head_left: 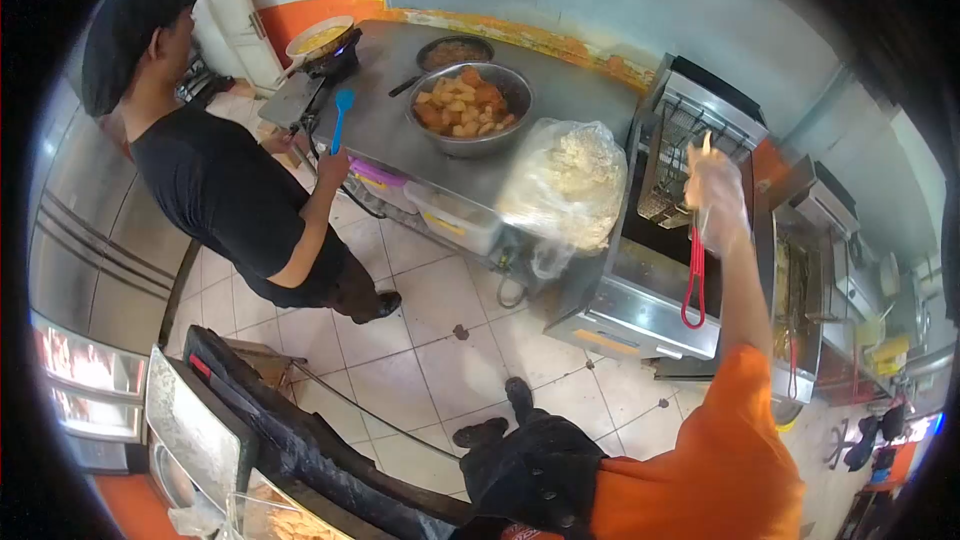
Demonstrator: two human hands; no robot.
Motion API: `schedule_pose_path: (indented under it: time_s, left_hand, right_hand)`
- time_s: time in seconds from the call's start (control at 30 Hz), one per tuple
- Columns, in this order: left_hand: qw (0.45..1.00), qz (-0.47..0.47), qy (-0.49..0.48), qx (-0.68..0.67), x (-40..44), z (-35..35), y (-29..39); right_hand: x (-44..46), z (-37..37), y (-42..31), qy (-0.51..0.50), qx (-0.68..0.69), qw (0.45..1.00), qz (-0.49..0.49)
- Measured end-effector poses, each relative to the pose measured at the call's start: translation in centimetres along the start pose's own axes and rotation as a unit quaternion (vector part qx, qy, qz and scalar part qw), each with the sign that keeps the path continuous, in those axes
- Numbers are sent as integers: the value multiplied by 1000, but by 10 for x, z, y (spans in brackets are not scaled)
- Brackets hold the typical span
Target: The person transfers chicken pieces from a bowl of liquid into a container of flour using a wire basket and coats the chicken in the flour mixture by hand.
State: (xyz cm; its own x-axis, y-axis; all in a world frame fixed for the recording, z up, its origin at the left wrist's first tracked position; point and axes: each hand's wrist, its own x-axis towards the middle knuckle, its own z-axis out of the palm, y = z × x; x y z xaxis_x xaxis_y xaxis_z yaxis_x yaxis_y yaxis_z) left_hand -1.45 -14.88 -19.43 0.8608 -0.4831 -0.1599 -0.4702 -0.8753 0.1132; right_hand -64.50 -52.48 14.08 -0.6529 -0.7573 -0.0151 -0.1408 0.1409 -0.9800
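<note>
My right hand (715,195), in a clear plastic glove, is raised over the deep fryer (655,285) with its fingers closed. A thin pale strip of food (707,141) sticks up from the fingertips. Just behind the hand is a wire fry basket (662,175). A red basket handle (693,290) hangs below the hand; I cannot tell whether the palm touches it. My left hand is out of view.
Left of the fryer sits a plastic bag of pale food (570,185). Beyond are a metal bowl of potato chunks (470,145), a dark pan (455,48) and a pan on a burner (320,40). A co-worker (235,170) holds a blue utensil (342,118). Another fryer (795,310) stands right.
</note>
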Motion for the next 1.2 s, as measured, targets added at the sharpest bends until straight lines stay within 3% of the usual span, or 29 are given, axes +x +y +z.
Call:
schedule_pose_path:
  time_s: [0.1,0.13,0.17,0.23,0.27,0.3,0.37,0.4,0.43,0.47,0.5,0.53,0.57,0.63,0.67,0.7,0.73,0.77,0.8,0.87,0.9,0.93,0.97,1.0,1.07,1.17,1.2]
  left_hand:
    - [1000,-14,-12,-1,-6,-1,-9]
    - [1000,-19,-13,-2,-8,-2,-13]
    - [1000,-23,-15,-3,-10,-3,-17]
    - [999,-27,-21,-3,-15,-5,-26]
    - [999,-29,-21,-5,-17,-6,-30]
    - [999,-32,-22,-6,-19,-5,-35]
    - [999,-36,-21,-9,-22,-5,-46]
    - [999,-37,-22,-13,-24,-5,-53]
    - [999,-40,-24,-16,-26,-3,-59]
    - [999,-43,-28,-19,-29,-3,-66]
    - [998,-49,-32,-23,-33,-3,-74]
    - [997,-55,-36,-28,-37,-2,-83]
    - [996,-65,-42,-34,-41,-3,-96]
    - [993,-76,-81,-44,-49,-10,-121]
    - [991,-72,-111,-33,-61,-13,-132]
    - [978,130,133,98,-49,79,-212]
    - [956,7,87,279,-56,73,-186]
    - [988,20,34,151,-63,51,-178]
    - [993,5,25,111,-69,34,-168]
    - [997,-72,13,37,-80,15,-155]
    - [983,-155,25,-90,-86,-3,-139]
    - [947,-233,58,-214,-91,-22,-123]
    - [800,-397,86,-441,-92,-109,-71]
    - [823,-348,76,-442,-101,-130,-68]
    - [837,-308,69,-447,-106,-152,-65]
    - [761,-346,104,-539,-118,-136,-95]
    - [849,-337,121,-388,-117,-98,-109]
  right_hand:
    - [127,-37,73,-30,-278,958,-67]
    - [124,-28,57,-37,-277,957,-70]
    - [120,-23,38,-44,-440,880,-172]
    - [83,-2,1,-52,-583,766,-266]
    - [52,20,-15,-74,-415,887,-188]
    - [24,42,-29,-91,-225,965,-100]
    - [-15,79,-45,-289,-259,912,-130]
    - [-34,103,-34,-398,-189,891,-111]
    - [-56,130,-8,-505,-4,858,-89]
    - [-82,158,2,-532,-82,806,-245]
    - [-136,180,-37,-582,-238,740,-240]
    - [-165,210,-21,-587,-236,712,-305]
    - [-199,255,9,-655,-206,682,-254]
    - [-281,310,49,-729,-112,621,-266]
    - [-328,296,15,-765,-172,590,-191]
    - [-363,307,28,-803,-160,538,-202]
    - [-406,324,53,-850,-72,484,-194]
    - [-453,338,80,-894,13,415,-169]
    - [-497,346,114,-914,18,388,-117]
    - [-567,337,146,-917,-14,371,-145]
    - [-592,331,143,-893,-32,387,-227]
    - [-609,325,140,-902,-67,339,-259]
    - [-624,322,130,-905,-121,294,-283]
    - [-638,319,120,-903,-171,243,-310]
    - [-663,317,125,-919,-196,201,-275]
    - [-708,317,166,-913,-298,170,-223]
    - [-713,321,170,-872,-298,171,-348]
